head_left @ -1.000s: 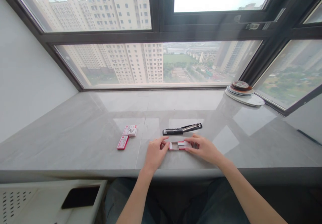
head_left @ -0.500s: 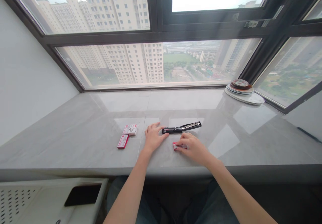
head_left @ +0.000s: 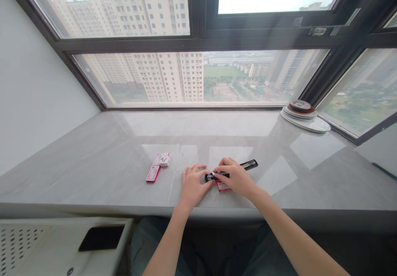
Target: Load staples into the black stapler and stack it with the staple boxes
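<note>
A black stapler (head_left: 249,165), opened out, lies on the grey counter with its lid toward the right. My left hand (head_left: 193,184) rests at its left end, thumb and fingertips around that end. My right hand (head_left: 236,177) is over the stapler's middle, thumb and fingers pinched together at the metal channel; what they hold is too small to make out. Under the right hand, just in front of the stapler, lies a red and white box (head_left: 223,186), partly covered by the hand.
More small boxes, a white one (head_left: 164,159) and a red one (head_left: 153,173), lie left of my hands. Stacked plates (head_left: 305,122) stand at the back right by the window. A phone-like black object (head_left: 101,238) lies at the lower left, below the counter's edge.
My right hand has moved from the red and white box up onto the stapler. The stapler is closer to me, and my left hand now touches its left end more fully.
</note>
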A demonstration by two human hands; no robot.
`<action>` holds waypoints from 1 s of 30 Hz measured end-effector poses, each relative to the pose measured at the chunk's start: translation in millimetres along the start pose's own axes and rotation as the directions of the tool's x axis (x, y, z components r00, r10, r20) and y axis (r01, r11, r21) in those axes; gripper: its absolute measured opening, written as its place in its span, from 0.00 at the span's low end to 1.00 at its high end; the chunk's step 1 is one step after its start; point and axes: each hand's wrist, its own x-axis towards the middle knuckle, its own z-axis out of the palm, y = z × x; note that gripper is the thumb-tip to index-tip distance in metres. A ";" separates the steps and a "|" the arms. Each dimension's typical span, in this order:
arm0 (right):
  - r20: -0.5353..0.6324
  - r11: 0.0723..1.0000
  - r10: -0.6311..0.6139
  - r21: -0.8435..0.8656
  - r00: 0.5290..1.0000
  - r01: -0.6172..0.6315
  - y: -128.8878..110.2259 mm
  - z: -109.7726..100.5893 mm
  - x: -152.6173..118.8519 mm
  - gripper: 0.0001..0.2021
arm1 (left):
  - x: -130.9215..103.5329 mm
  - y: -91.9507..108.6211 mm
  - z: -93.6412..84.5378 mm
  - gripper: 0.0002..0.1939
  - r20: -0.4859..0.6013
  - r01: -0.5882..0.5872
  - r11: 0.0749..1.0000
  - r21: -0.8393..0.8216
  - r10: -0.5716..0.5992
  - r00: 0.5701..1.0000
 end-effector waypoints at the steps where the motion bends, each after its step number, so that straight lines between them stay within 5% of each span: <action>1: 0.003 1.000 -0.005 -0.007 1.000 0.005 -0.9 0.2 0.0 0.08 | 0.7 -0.6 -0.2 0.12 0.000 0.002 1.000 -0.002 -0.002 1.000; 6: -0.035 0.995 0.033 -0.089 0.999 -0.036 -5.6 -4.5 -2.4 0.09 | 1.4 -1.2 -1.1 0.13 0.005 0.003 1.000 -0.008 -0.003 1.000; 11: -0.018 0.958 0.258 -0.125 0.966 -0.258 -15.1 -9.6 -8.1 0.16 | 1.1 -0.2 -1.6 0.12 0.003 0.004 1.000 -0.016 -0.003 1.000; 17: 0.097 0.888 0.347 0.284 0.933 -0.360 -14.0 -7.7 -26.5 0.18 | 1.0 0.1 -1.7 0.12 -0.001 0.003 1.000 -0.019 -0.003 1.000; 22: 0.144 0.604 0.646 0.505 0.750 -0.617 33.4 -28.4 -59.0 0.26 | 2.6 -0.8 -1.0 0.13 0.001 0.007 1.000 -0.017 -0.007 1.000; 24: 0.168 0.504 0.678 0.602 0.716 -0.619 46.5 -35.8 -62.5 0.29 | 3.5 -0.7 -1.0 0.12 0.005 0.011 1.000 -0.014 -0.011 1.000; 27: 0.117 0.487 0.625 0.715 0.772 -0.502 49.3 -38.8 -49.0 0.32 | 4.3 -0.2 -1.1 0.12 0.013 0.012 1.000 -0.008 -0.012 1.000; 30: 0.073 0.598 0.496 0.694 0.865 -0.402 40.0 -33.0 -23.0 0.30 | 4.3 0.0 -1.1 0.13 0.014 0.010 1.000 -0.004 -0.010 1.000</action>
